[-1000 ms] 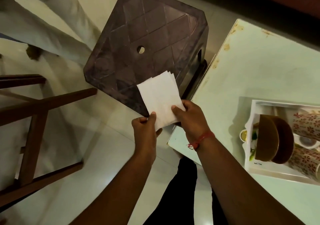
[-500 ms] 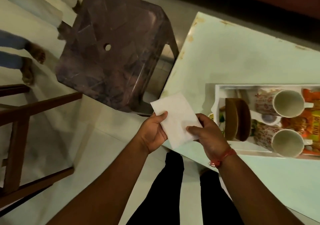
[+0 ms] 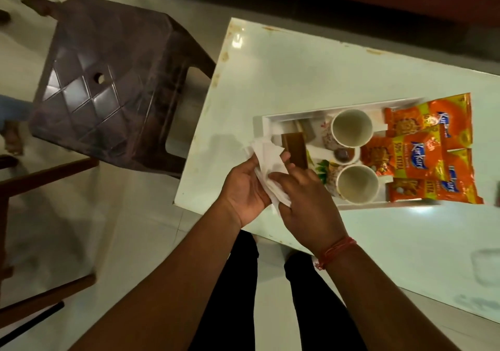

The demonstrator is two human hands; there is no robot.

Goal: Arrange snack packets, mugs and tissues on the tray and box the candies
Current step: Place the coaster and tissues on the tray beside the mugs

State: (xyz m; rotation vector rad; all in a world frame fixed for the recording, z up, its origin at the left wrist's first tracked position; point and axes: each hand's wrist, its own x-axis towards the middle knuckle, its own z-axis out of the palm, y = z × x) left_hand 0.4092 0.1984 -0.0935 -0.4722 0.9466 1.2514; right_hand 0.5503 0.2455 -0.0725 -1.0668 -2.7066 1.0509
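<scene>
Both my hands hold a small stack of white tissues (image 3: pixel 266 155) just above the left end of the white tray (image 3: pixel 261 123). My left hand (image 3: pixel 244 191) cups the tissues from below, and my right hand (image 3: pixel 305 204) presses on them from the right. On the tray stand two patterned mugs, one at the back (image 3: pixel 351 130) and one at the front (image 3: pixel 357 184). Several orange snack packets (image 3: pixel 422 150) lie at the tray's right end. A brown wooden holder (image 3: pixel 295 150) stands upright at the tray's left end, right next to the tissues.
The tray rests on a white table (image 3: pixel 297 74) with worn edges. A dark brown plastic stool (image 3: pixel 113 80) stands left of the table. A wooden chair frame (image 3: pixel 32 177) is at the far left. My legs (image 3: pixel 243 283) are below the table edge.
My hands carried the tissues from over the stool to the tray's left end. The flat stack is now bunched between both hands.
</scene>
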